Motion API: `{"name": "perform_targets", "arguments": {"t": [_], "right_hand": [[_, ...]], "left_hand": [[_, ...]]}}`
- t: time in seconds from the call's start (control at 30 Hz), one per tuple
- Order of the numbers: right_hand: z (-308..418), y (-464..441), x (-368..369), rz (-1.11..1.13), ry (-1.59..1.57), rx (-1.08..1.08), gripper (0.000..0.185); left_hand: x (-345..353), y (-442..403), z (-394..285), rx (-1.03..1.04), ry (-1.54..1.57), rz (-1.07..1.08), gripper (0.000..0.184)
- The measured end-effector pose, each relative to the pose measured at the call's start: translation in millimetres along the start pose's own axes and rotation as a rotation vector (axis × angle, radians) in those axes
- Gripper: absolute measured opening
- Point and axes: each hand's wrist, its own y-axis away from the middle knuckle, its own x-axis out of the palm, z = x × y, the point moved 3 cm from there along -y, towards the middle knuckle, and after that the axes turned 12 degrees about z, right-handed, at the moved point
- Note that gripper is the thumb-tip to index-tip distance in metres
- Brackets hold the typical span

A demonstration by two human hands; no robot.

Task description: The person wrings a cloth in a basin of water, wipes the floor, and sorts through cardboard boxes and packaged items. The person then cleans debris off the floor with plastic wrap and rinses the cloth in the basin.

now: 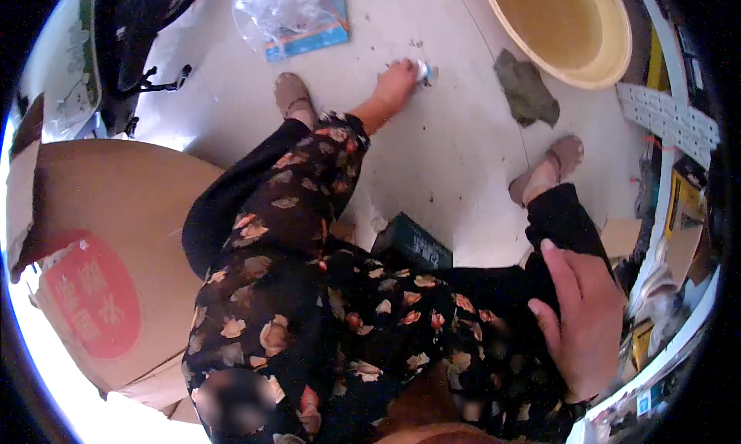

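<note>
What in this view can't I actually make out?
All in the head view:
- The small white-and-blue thing: mostly covered by the left hand, so I can't tell what it is.
- The basin: its far side is cut off by the top edge.
- The dark green box: partly behind the clothing, its lettering too small to read.
- The shelf goods: blurred and crowded at the dark right rim.

Sm. wht./blue item (423, 72), partly hidden by L hand (397, 86), on pale flr. (448, 166) nr. dk. smudges (416, 44).
</note>
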Motion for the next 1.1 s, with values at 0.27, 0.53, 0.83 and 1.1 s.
{"name": "perform_targets", "arguments": {"t": [0.27, 0.53, 0.83, 1.1], "right_hand": [[5, -3, -2, -0.017, 0.022, -0.012, 0.056], [13, -38, 6, 0.030, 0.064, -0.126, 0.050], [-3, -257, -5, 0.053, 0.023, -0.393, 0.035], [85, -509, 20, -0.100, 0.007, -0.519, 0.046]], "left_hand": [[-9, -7, -1, -0.036, 0.122, -0.058, 0.020], [-98, -17, 105, -0.291, 0.473, -0.137, 0.016], [-156, 76, 207, -0.681, 0.857, -0.369, 0.021], [-131, 116, 264, -0.551, 1.457, -0.510, 0.026]]}}
